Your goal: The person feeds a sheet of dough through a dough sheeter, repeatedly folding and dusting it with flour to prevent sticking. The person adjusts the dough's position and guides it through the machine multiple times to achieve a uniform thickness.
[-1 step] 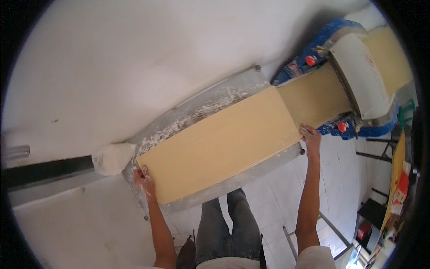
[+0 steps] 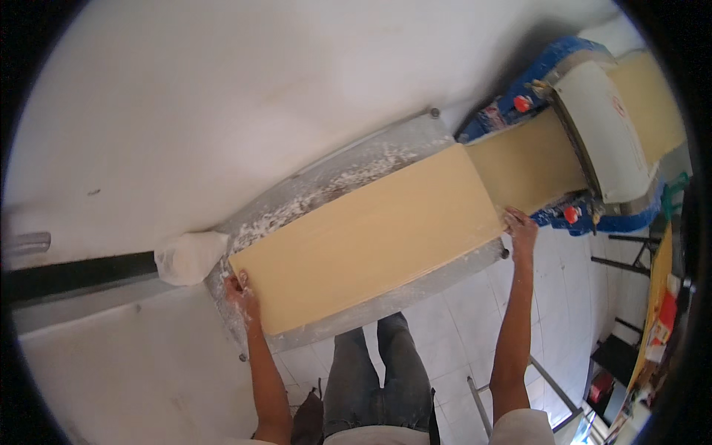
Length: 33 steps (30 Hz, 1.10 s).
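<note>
A wide, pale yellow dough sheet [image 2: 371, 237], seemingly layered along its near edge, lies slantwise over a grey metal table [image 2: 434, 268]. My left hand [image 2: 242, 298] grips its left end, the thumb at the edge and the other fingers partly hidden. At the right end, my right hand [image 2: 522, 228] pinches the near corner of the sheet. Beyond that corner, a dough strip [image 2: 530, 162] runs up into a blue and white roller machine [image 2: 604, 126]. Flour dusts both hands.
Loose flour [image 2: 297, 211] is scattered along the table's far side, by the white wall. A white bag [image 2: 190, 258] sits at the table's left end. Red knobs [image 2: 523, 103] stick out of the machine. Metal legs [image 2: 549, 382] stand on the tiled floor at lower right.
The view has shifted very slightly. Both hands keep their places at the two ends of the dough sheet.
</note>
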Each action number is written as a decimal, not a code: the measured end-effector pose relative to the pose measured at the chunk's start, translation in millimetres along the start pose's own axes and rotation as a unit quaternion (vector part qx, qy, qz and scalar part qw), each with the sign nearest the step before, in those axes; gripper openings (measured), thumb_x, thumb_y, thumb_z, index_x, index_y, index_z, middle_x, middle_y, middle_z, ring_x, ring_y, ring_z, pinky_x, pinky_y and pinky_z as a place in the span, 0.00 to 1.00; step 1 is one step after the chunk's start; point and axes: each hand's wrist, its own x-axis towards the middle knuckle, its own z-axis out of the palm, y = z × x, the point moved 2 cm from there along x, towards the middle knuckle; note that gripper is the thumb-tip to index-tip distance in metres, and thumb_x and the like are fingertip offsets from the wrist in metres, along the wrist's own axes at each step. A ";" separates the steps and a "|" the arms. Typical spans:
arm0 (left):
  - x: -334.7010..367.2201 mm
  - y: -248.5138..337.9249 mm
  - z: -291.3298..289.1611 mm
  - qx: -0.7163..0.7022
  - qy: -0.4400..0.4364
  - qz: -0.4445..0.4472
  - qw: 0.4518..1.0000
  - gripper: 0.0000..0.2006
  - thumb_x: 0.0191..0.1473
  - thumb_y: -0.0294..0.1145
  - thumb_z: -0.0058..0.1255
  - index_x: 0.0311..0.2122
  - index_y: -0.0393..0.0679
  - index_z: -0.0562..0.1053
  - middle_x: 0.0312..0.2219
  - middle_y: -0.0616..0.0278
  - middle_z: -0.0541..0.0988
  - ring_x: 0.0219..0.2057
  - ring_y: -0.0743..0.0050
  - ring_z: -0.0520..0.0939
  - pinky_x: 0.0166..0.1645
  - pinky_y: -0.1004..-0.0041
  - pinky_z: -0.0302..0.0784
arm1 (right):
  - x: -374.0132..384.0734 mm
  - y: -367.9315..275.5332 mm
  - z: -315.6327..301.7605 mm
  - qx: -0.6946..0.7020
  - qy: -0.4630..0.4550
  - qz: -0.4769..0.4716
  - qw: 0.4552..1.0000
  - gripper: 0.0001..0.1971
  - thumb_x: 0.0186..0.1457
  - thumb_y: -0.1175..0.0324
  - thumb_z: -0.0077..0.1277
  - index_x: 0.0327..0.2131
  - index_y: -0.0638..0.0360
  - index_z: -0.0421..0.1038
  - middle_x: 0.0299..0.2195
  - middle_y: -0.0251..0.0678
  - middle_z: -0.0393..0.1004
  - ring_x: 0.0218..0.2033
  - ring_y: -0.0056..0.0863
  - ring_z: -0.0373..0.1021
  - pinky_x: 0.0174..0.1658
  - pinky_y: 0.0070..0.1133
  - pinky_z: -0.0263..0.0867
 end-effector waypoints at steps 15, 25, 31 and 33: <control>1.9 -10.8 -2.1 -0.051 -0.002 -0.075 0.996 0.10 0.60 0.33 0.60 0.35 0.40 0.71 0.21 0.64 0.76 0.24 0.79 0.76 0.31 0.72 0.74 | -54.3 -119.9 98.1 -0.230 0.049 -0.190 0.953 0.13 0.58 0.74 0.55 0.48 0.58 0.77 0.47 0.40 0.79 0.47 0.32 0.76 0.44 0.27 0.72; 16.6 3.2 -41.5 -0.011 -0.311 -0.018 0.950 0.10 0.55 0.26 0.59 0.42 0.40 0.74 0.32 0.53 0.79 0.30 0.59 0.81 0.38 0.63 0.76 | -302.3 -335.6 478.1 0.057 -0.465 -0.483 0.740 0.12 0.58 0.66 0.54 0.40 0.63 0.80 0.39 0.42 0.82 0.41 0.37 0.78 0.45 0.29 0.74; -10.0 -22.5 -52.1 -0.041 -0.402 -0.086 0.911 0.11 0.54 0.28 0.59 0.42 0.37 0.75 0.32 0.48 0.78 0.36 0.52 0.80 0.42 0.58 0.75 | -350.6 -312.5 619.7 -0.277 -0.294 -0.525 0.749 0.10 0.51 0.67 0.58 0.32 0.64 0.80 0.34 0.49 0.80 0.37 0.41 0.78 0.41 0.36 0.75; -16.1 -31.9 -54.6 -0.032 -0.389 -0.037 0.920 0.11 0.54 0.28 0.60 0.41 0.37 0.75 0.32 0.49 0.78 0.36 0.52 0.80 0.42 0.58 0.75 | -353.0 -295.3 632.8 -0.296 -0.336 -0.506 0.737 0.09 0.51 0.68 0.58 0.32 0.64 0.80 0.33 0.48 0.80 0.36 0.42 0.78 0.39 0.36 0.75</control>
